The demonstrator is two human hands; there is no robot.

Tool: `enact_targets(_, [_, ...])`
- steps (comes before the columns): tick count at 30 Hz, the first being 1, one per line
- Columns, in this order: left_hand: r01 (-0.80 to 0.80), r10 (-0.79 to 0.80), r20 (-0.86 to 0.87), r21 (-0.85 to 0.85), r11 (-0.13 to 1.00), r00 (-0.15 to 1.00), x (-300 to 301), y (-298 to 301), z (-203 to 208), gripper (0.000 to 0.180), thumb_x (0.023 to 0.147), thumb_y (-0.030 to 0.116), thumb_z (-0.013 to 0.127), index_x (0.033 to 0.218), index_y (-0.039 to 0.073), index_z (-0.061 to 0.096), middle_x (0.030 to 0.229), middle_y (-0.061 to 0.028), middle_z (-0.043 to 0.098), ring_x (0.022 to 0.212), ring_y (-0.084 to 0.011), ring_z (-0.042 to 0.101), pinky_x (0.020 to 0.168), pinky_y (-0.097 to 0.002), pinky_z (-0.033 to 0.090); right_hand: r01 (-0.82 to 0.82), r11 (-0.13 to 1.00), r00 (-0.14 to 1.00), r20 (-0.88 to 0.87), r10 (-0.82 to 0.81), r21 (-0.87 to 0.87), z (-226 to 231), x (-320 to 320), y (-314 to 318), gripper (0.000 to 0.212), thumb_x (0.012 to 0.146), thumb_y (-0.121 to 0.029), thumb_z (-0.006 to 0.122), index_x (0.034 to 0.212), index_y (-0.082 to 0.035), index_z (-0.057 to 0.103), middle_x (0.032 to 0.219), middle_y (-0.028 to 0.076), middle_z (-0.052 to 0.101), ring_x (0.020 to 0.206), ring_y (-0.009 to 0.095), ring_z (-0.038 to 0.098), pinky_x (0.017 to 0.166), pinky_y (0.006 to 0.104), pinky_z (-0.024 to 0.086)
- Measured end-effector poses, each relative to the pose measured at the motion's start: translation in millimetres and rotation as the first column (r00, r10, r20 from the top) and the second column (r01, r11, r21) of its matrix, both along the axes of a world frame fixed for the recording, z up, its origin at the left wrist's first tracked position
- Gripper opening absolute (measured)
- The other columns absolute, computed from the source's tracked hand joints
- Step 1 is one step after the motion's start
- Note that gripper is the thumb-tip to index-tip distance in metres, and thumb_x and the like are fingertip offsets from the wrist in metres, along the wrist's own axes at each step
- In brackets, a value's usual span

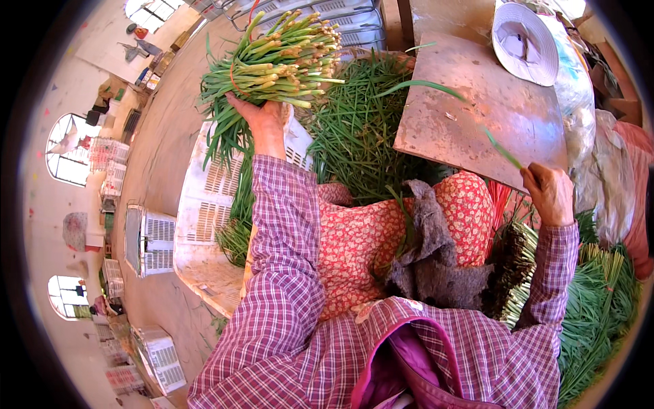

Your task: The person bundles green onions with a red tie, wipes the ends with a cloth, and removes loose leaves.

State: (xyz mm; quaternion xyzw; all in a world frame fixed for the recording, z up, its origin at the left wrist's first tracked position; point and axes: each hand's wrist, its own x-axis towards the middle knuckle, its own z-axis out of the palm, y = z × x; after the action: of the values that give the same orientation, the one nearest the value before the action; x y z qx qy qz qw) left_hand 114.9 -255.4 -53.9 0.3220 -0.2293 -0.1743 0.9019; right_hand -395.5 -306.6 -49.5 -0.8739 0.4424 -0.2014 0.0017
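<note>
Eleven o'clock: our left hand [262,123] grips a red-banded bundle of green stalks [283,65], fingers wrapped underneath. Nine: white plastic crate [204,187], long green leaves [235,242] inside. One: leaf heap [368,123]; we cannot tell what bears it. Three: our right hand [548,194], fingers closed on one green blade [502,146], just off the tabletop's [470,116] near corner. Sun hat [507,58] at its far edge. Widest room: floor [153,150], nine to ten, beyond the crate's rim.
</note>
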Motion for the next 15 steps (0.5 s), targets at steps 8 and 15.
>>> enact_targets(8, [0.232,-0.233,-0.12,-0.029,0.972,0.965,-12.1,8.2,9.0,0.061,0.095,0.059,0.038,0.135,0.014,0.047,0.138,-0.0076,0.047,0.125,-0.0285,0.047,0.104,-0.0472,0.043,-0.406,0.912,0.794,0.469,0.387,-0.064,66.3,132.3,34.6,0.04,0.081,-0.047,0.067,0.081,-0.007,0.066,0.073,0.004,0.063,0.061,0.018,0.065,0.059,0.0335,0.052])
enact_targets(15, [0.0,-0.06,0.556,0.109,0.994,0.829,-16.9,0.5,-17.9,0.075,0.086,-0.001,0.064,0.145,0.015,0.02,0.145,-0.0067,0.032,0.128,-0.0192,0.038,0.108,-0.0371,0.038,-0.311,0.939,0.67,0.667,0.325,-0.145,65.7,222.0,17.4,0.023,0.083,-0.033,0.068,0.083,-0.01,0.069,0.076,0.006,0.061,0.072,0.027,0.064,0.065,0.0402,0.05])
